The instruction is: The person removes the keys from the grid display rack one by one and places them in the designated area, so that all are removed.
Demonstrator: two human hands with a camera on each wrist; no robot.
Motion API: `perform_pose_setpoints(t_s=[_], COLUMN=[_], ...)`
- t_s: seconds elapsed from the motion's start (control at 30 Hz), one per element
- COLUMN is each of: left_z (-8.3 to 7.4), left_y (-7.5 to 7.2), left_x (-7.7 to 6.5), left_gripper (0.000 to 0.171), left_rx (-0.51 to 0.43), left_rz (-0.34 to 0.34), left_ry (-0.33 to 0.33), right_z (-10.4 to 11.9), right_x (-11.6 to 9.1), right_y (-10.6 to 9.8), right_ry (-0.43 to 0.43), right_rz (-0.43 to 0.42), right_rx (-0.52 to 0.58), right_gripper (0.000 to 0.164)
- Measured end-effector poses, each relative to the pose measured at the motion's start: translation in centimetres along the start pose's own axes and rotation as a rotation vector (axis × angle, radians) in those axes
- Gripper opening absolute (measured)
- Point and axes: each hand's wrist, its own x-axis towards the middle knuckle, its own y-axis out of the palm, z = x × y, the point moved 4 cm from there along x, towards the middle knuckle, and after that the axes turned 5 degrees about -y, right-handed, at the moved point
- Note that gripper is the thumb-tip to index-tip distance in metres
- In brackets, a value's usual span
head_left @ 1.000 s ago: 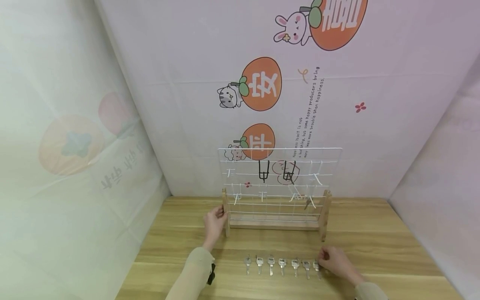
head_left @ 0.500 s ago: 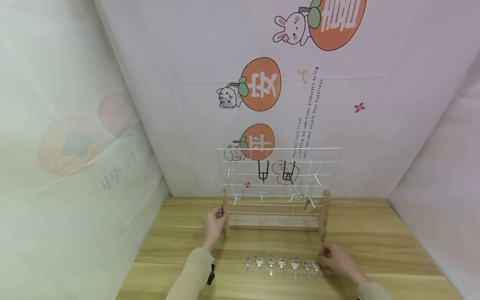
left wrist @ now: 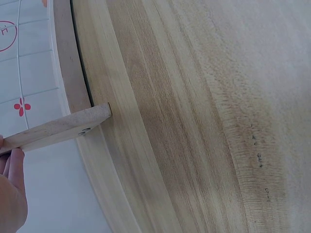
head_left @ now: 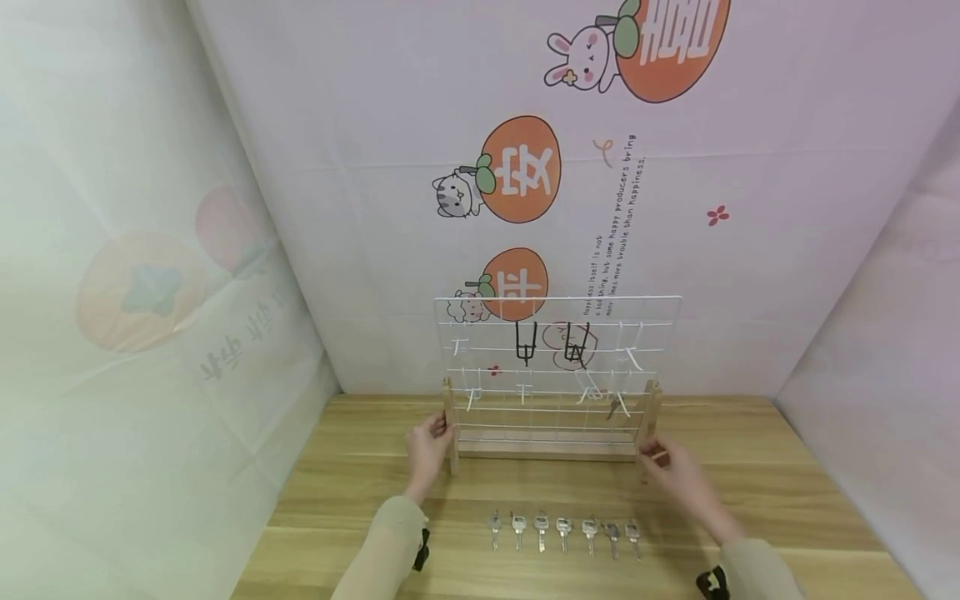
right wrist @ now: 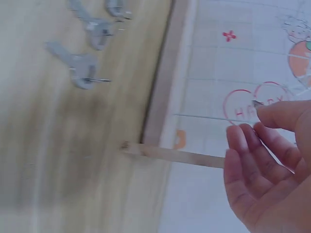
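A white wire grid rack (head_left: 558, 408) stands on wooden side posts, with white and black hooks on it. My left hand (head_left: 429, 446) grips its left post (left wrist: 58, 128); in the left wrist view fingers lie on both faces of the wood. My right hand (head_left: 671, 471) is beside the right post (right wrist: 184, 158), fingers loosely bent and thumb apart, nothing showing between them. A small dark metal piece (right wrist: 256, 103) shows just past the thumb tip. In front of the rack, several silver keys (head_left: 564, 529) lie in a row. One key (head_left: 613, 408) hangs low at the rack's right.
The wood-grain table (head_left: 360, 433) runs out to both sides of the rack. A printed white cloth wall (head_left: 375, 250) rises behind it, and plain cloth walls close off the left and right.
My right hand has lifted away from the right end of the key row and moved forward to the rack's right post. The left hand and the keys stay put.
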Motion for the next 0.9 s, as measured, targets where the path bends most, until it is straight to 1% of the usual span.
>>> perform_pose_setpoints(t_s=[0.13,0.3,0.47,0.7,0.9], left_z=[0.1,0.1,0.0,0.0,0.0], left_y=[0.0,-0.1,0.0,0.0,-0.1], left_x=[0.0,0.0,0.0,0.1,0.1], left_gripper=[0.026,0.029,0.029,0.027,0.026], left_rx=[0.010,0.006,0.003,0.009,0.013], left_rz=[0.009,0.020,0.023,0.008,0.003], left_ry=[-0.015,-0.028,-0.041,-0.027,-0.025], right_z=[1.1,2.0,2.6,2.8,2.8], right_x=[1.3,2.9,4.0,5.0,5.4], right_y=[-1.1,-1.9,-2.0,-1.6,-1.1], right_ry=[-0.041,-0.076,-0.082,-0.104,-0.126], right_rz=[-0.067,-0.152,-0.183,-0.211,-0.228], right_rx=[0.001,-0.052,-0.088,-0.074,-0.082], right_gripper=[0.021,0.021,0.022,0.024,0.027])
